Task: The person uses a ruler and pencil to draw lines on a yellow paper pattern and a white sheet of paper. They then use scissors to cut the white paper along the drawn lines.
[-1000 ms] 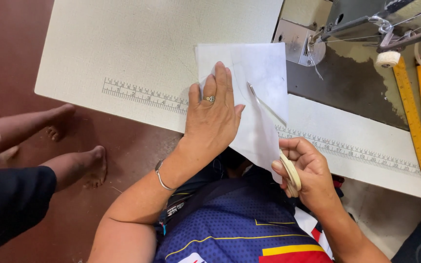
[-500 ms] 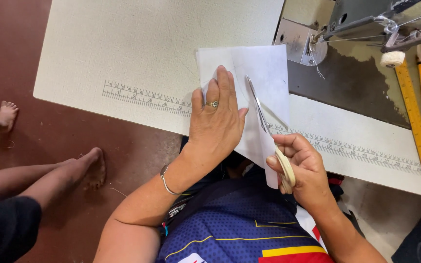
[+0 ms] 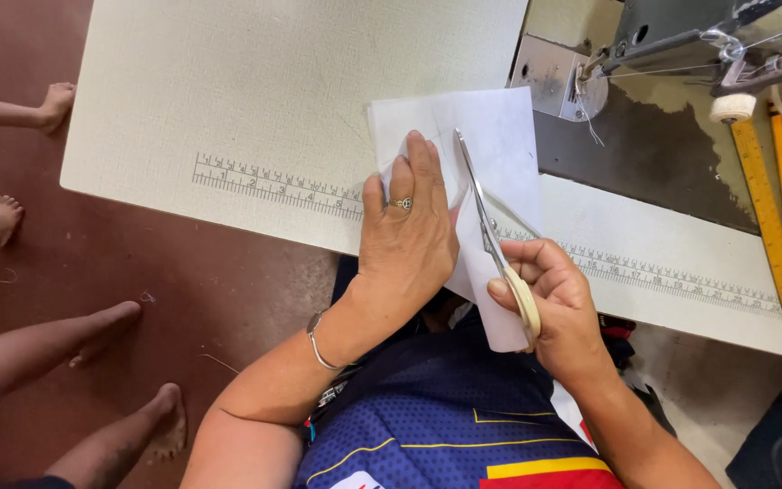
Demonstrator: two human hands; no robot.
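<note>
Cutting was under way, I judged: left hand (image 3: 409,237) pressed flat, fingers spread, on the white paper (image 3: 491,136) at the table's near edge (image 3: 255,222); right hand (image 3: 554,303) gripped cream-handled scissors (image 3: 491,240). Next move needed a steady closing stroke.

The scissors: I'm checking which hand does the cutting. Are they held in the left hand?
No, the scissors are gripped by the right hand, while the left hand lies flat on the white sheet.

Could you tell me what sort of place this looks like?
Probably a tailoring or sewing workshop: a sewing machine sits in a work table with a printed measuring scale, and scissors cut white material.
</note>
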